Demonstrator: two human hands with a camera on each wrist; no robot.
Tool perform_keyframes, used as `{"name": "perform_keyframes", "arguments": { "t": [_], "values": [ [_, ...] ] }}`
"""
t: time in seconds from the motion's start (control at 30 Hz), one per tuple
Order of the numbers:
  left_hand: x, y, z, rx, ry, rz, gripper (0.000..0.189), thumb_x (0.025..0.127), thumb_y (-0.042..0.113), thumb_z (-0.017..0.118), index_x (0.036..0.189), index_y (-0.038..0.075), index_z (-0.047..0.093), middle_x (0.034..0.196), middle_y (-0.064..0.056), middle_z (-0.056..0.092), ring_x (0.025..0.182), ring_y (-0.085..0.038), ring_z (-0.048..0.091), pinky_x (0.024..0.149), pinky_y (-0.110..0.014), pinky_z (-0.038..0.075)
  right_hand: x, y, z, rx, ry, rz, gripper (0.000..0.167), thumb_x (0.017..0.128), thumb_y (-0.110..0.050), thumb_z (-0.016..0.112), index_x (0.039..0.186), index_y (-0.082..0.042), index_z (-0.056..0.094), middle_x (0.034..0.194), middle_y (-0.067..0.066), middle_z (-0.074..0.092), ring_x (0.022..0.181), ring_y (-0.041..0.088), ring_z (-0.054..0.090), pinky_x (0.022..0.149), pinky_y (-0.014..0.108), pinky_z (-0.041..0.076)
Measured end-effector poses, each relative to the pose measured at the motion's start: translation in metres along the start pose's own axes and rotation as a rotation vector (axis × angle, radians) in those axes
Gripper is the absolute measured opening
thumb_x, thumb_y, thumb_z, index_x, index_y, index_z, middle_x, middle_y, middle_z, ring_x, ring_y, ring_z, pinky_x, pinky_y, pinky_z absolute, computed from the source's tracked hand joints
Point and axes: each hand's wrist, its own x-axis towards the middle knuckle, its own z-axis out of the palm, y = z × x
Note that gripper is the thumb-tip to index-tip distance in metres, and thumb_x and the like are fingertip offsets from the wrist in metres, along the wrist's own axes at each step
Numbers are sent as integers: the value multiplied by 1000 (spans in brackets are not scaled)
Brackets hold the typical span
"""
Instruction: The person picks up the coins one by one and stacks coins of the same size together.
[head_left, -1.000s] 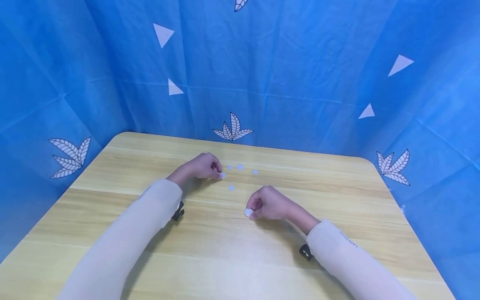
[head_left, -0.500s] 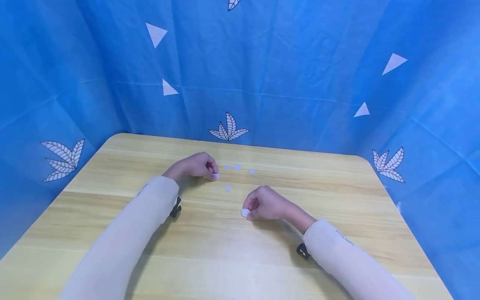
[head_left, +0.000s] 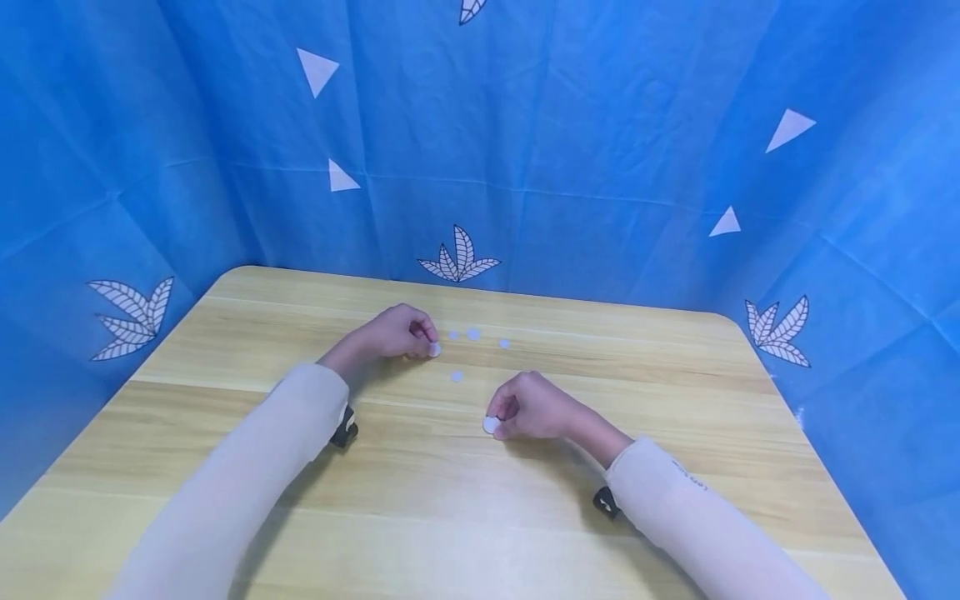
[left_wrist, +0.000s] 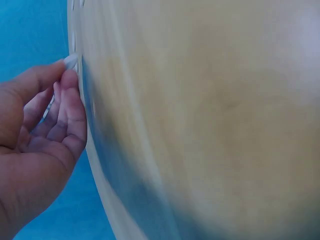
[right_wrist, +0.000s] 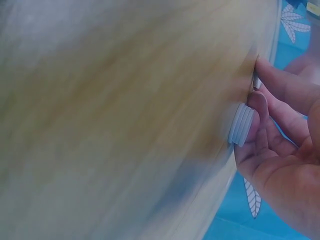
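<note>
In the head view my left hand (head_left: 393,333) pinches a small whitish coin (head_left: 435,350) between thumb and finger, at the far left of the loose coins. The left wrist view shows this coin (left_wrist: 71,61) at the fingertips, close to the table surface. Nearer and to the right, my right hand (head_left: 536,407) has its curled finger and thumb at a short stack of coins (head_left: 491,425). In the right wrist view the stack (right_wrist: 241,125) shows several layered edges beside the fingers, and part of it is hidden by them.
Loose coins lie flat beyond the hands: one (head_left: 457,377) between them, a larger one (head_left: 473,334), a small one (head_left: 453,335) and another (head_left: 504,343). The wooden table (head_left: 420,517) ends at a blue curtain (head_left: 525,150) behind and at both sides.
My left hand with its coin has shifted slightly left, away from the loose coins. The right hand stays at the stack. The head view itself has shifted a little.
</note>
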Motion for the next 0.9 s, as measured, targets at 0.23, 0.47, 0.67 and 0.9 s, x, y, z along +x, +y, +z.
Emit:
{"name": "perform_keyframes", "arguments": {
  "t": [0.23, 0.47, 0.67, 0.9],
  "values": [
    [-17, 10, 13, -161, 78, -67, 12, 92, 3, 70, 104, 1, 68, 95, -13, 69, 85, -24, 64, 74, -33, 56, 1, -1, 0, 6, -3, -1, 17, 78, -1, 87, 90, -7, 76, 80, -6, 71, 75, 8, 65, 74, 24, 56],
    [-38, 24, 33, -168, 98, -110, 12, 91, 1, 67, 102, 2, 69, 93, -12, 69, 81, -24, 63, 68, -32, 56, 2, -1, 1, 12, -10, 1, 16, 78, -2, 87, 90, -7, 76, 80, -5, 72, 75, 7, 65, 74, 24, 56],
    [-52, 33, 56, -238, 72, -117, 12, 89, -1, 67, 101, 0, 69, 93, -13, 69, 80, -24, 66, 68, -31, 57, 1, -1, 1, 14, -8, 0, 17, 78, -3, 87, 91, -7, 77, 81, -5, 72, 76, 7, 66, 74, 24, 56],
    [-62, 44, 86, -416, 16, -156, 14, 89, -2, 73, 102, -5, 68, 95, -15, 71, 84, -23, 70, 80, -34, 61, 0, 0, 0, 13, 0, 1, 17, 79, -4, 87, 92, -7, 77, 83, -3, 73, 78, 7, 66, 76, 23, 56]
  ]
}}
